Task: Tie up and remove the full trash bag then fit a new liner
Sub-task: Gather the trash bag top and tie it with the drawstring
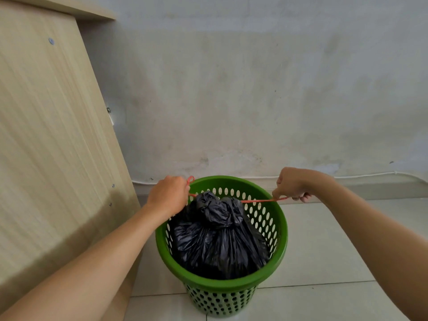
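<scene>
A green perforated trash bin (281, 230) stands on the tiled floor with a full black trash bag (217, 242) inside it. The bag's neck is bunched into a gathered top near the bin's far rim. A thin red drawstring (259, 201) runs taut from the neck out to both sides. My left hand (168, 195) is closed on the string's left end, at the bin's far-left rim, with a small red loop sticking up above the fingers. My right hand (293, 185) pinches the right end just beyond the bin's right rim.
A light wooden cabinet side (51, 140) rises close on the left of the bin. A grey stained wall (254, 89) stands right behind it, with a white cable (370, 174) along its base. Pale floor tiles (324, 246) spread to the right.
</scene>
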